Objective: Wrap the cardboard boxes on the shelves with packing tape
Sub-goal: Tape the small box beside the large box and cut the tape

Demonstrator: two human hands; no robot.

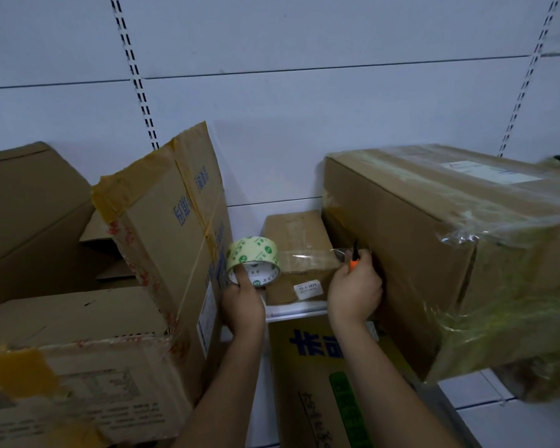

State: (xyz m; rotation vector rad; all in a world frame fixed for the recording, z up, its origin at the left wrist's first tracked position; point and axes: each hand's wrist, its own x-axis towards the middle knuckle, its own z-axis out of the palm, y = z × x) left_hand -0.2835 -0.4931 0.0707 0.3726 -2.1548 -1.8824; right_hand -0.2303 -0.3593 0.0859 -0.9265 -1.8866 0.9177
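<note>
My left hand point(243, 302) holds a roll of clear packing tape point(253, 260) with a green-printed core, just left of centre. A clear strip of tape point(307, 258) stretches from the roll rightward to the large cardboard box point(417, 253) on the right, whose top and side show glossy tape. My right hand point(356, 286) grips a small orange-handled cutter point(354, 255) at the strip's end, against the box's left face. A small box point(299, 250) with a white label sits behind the strip.
A tilted tall box point(172, 221) with blue print leans at the left, and a flat box point(72, 360) lies in front of it. Another box point(23, 205) sits far left. A box with blue characters point(307, 367) stands below the shelf edge point(298, 310). White slotted back panel point(272, 92) behind.
</note>
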